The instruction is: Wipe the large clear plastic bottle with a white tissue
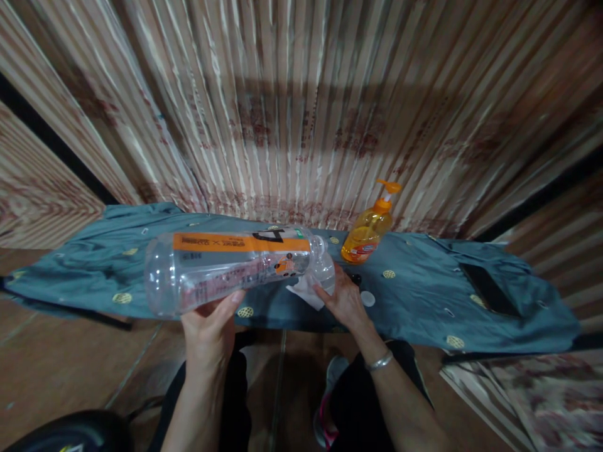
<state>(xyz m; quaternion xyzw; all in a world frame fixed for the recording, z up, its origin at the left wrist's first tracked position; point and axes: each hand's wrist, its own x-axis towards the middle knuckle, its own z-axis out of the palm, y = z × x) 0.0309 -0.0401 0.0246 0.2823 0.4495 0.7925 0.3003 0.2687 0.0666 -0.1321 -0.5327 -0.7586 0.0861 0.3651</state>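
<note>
A big clear plastic bottle (245, 267) with an orange and grey label lies tilted on its side in the air, its neck towards the right. My left hand (210, 329) is closed around its underside near the base. At the bottle's mouth, my right hand (346, 301) grips a small clear plastic cup (324, 269); whether cup and mouth touch is hard to tell. White paper (306, 292) shows below the cup, partly hidden. Just right of my right hand lie a round whitish cap (368, 299) and a small dark object (355, 279).
Behind my right hand stands a pump bottle (367, 235) of orange liquid. A black phone (490, 290) lies at the right on the green cloth (414, 307) covering the narrow table. Striped curtains (292, 125) hang close behind, with dark poles (61, 141) at both sides.
</note>
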